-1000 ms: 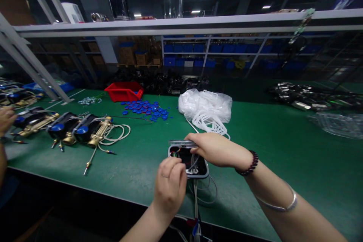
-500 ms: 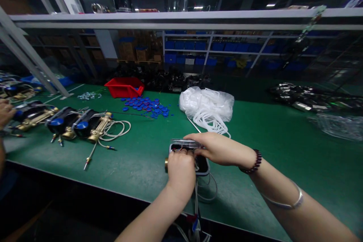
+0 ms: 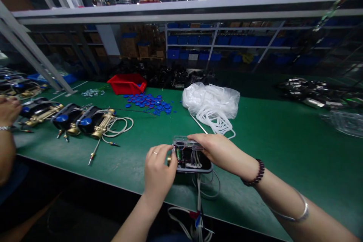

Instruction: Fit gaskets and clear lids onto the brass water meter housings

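Note:
In front of me an open black meter housing [image 3: 208, 166] with a pale rim lies on the green bench, a green part and grey wires showing inside. A clear plastic cover [image 3: 183, 141] is tilted up at its far edge. My right hand [image 3: 217, 149] is closed on this cover from the right. My left hand [image 3: 160, 168] is at the housing's left end, thumb and fingers bent against the cover's left corner and rim, near a brass fitting [image 3: 169, 160]. Grey cables [image 3: 199, 193] run from the housing over the bench's front edge.
To the left stand several meters with brass bodies [image 3: 98, 123] and coiled cables. Blue caps [image 3: 147, 101] lie before a red bin [image 3: 127, 84]. White tubing [image 3: 214, 115] in a plastic bag sits behind the housing. Another person's hand [image 3: 10, 109] is at the far left.
My left hand has come out of the housing and moved left to its end, uncovering the inside. My right hand stays on the clear cover. The view has shifted slightly.

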### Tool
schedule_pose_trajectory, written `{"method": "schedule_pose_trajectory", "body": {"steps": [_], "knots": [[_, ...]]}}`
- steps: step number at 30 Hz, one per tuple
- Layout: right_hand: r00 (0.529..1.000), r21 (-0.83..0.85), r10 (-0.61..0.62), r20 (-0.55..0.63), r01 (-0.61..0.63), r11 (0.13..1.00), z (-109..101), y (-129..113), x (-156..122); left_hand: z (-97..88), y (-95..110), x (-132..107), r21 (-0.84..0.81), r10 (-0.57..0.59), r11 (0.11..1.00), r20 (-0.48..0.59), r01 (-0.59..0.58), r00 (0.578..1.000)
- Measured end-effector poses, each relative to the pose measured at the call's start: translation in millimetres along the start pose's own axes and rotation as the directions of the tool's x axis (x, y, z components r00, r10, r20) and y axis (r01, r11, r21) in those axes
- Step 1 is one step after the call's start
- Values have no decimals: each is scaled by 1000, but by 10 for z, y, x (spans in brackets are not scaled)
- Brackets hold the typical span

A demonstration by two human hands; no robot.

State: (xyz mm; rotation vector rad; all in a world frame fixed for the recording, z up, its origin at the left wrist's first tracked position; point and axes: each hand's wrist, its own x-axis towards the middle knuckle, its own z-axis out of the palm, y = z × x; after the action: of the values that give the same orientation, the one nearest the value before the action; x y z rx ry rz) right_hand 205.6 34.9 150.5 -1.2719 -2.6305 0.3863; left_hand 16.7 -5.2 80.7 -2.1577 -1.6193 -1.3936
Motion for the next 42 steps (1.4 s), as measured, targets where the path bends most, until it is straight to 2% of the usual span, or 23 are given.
{"method": "schedule_pose_trajectory", "body": {"steps": [3,9,13,15,17,19,21,23,25,28,32,34,35,36,37,38,39,40,41,42], "knots": [[1000,-6,-6,-21,5,1000,23,9,-7,53,-64,75,-1,17,1000,108,-17,994],[997,-10,-29,-73,28,1000,72,9,-20,104,8,123,58,-5,998,165,-5,986],[994,-15,-50,-98,49,999,103,7,-35,83,38,140,127,-83,990,220,56,972],[993,-19,-62,-105,60,998,124,11,-47,38,-1,163,81,-111,992,256,93,960],[990,-26,-75,-117,72,997,151,19,-59,-36,-64,187,-36,-131,989,263,146,956],[986,-43,-94,-137,88,995,179,27,-68,-112,-124,196,-157,-100,977,258,144,961],[980,-70,-114,-160,104,992,200,30,-76,-146,-166,177,-236,51,971,302,23,952],[975,-92,-132,-178,117,989,217,24,-89,-110,-203,129,-288,261,944,343,-163,902],[973,-101,-147,-181,130,986,248,21,-116,-15,-255,66,-304,410,897,303,-320,860],[968,-111,-181,-176,163,980,376,51,-182,144,-354,-16,-279,515,840,138,-466,846],[939,-168,-262,-223,228,959,673,157,-266,242,-400,-140,-243,529,823,-4,-514,849],[911,-225,-301,-283,242,944,795,196,-288,241,-352,-265,-282,453,852,-25,-441,891],[898,-252,-315,-308,243,937,837,205,-296,235,-310,-345,-311,354,886,-21,-343,935],[888,-272,-324,-326,240,932,869,206,-303,227,-257,-432,-352,195,918,-8,-185,981],[881,-289,-327,-342,232,929,895,199,-310,221,-194,-516,-413,-4,911,26,14,1000],[874,-303,-326,-360,221,927,921,185,-317,217,-122,-589,-489,-229,836,98,248,968],[866,-317,-325,-380,208,925,951,164,-323,217,-44,-641,-575,-414,677,217,459,884],[851,-336,-326,-411,191,922,989,137,-327,222,40,-666,-637,-512,467,371,613,775],[832,-357,-324,-450,165,919,1034,105,-328,232,127,-661,-652,-547,242,520,719,656],[809,-379,-323,-490,136,915,1084,67,-326,248,212,-628,-630,-536,37,642,776,547]]}}
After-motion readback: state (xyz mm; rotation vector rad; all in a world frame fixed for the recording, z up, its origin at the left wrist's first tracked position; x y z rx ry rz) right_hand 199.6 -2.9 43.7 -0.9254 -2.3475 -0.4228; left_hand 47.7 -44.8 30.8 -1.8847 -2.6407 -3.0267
